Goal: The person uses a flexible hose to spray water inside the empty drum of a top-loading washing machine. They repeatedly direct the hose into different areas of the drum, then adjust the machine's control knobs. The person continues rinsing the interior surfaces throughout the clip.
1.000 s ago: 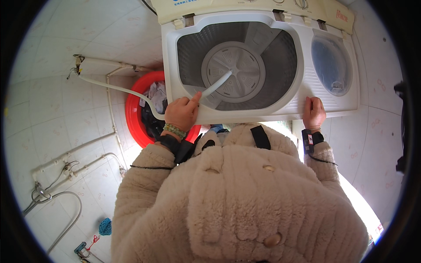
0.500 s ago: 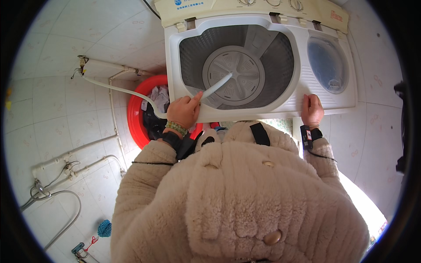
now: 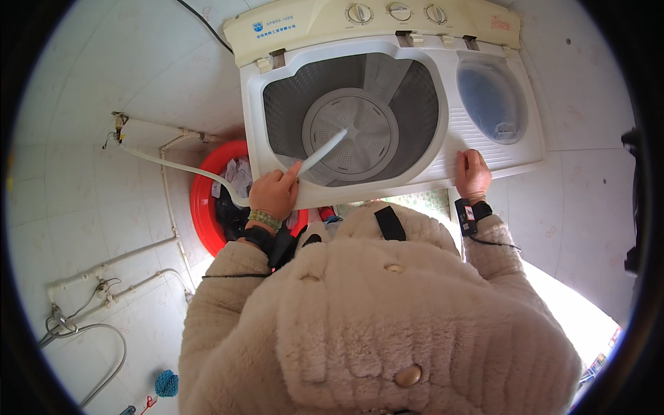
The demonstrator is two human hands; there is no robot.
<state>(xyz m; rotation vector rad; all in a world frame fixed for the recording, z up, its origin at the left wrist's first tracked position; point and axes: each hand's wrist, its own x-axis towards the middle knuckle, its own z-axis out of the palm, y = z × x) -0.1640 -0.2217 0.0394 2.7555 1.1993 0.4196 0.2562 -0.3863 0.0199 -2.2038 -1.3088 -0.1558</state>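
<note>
A twin-tub washing machine (image 3: 400, 185) stands in front of me, its large wash tub uncovered. Over the front left rim, my left hand (image 3: 273, 194) grips a pale hose (image 3: 324, 149), index finger lying along it. The hose's free end points into the tub, above the grey ribbed disc (image 3: 354, 131) at the bottom. Whether water runs from it I cannot make out. My right hand (image 3: 473, 174) has its fingers curled over the machine's front edge, beside the ridged panel; its thumb is mostly hidden. The smaller spin tub's bluish clear lid (image 3: 491, 100) is down.
A red basin (image 3: 202, 200) holding dark and light clothes stands left of the machine. The hose runs past it from a wall tap (image 3: 119, 124). Pipes (image 3: 111, 259) line the tiled left wall. Three knobs sit on the cream control panel (image 3: 318, 26). A blue scrubber (image 3: 166, 382) hangs lower left.
The view has shifted, so the machine and both hands sit slightly further left and lower in the picture. Both hands keep their places on the hose and the machine's edge.
</note>
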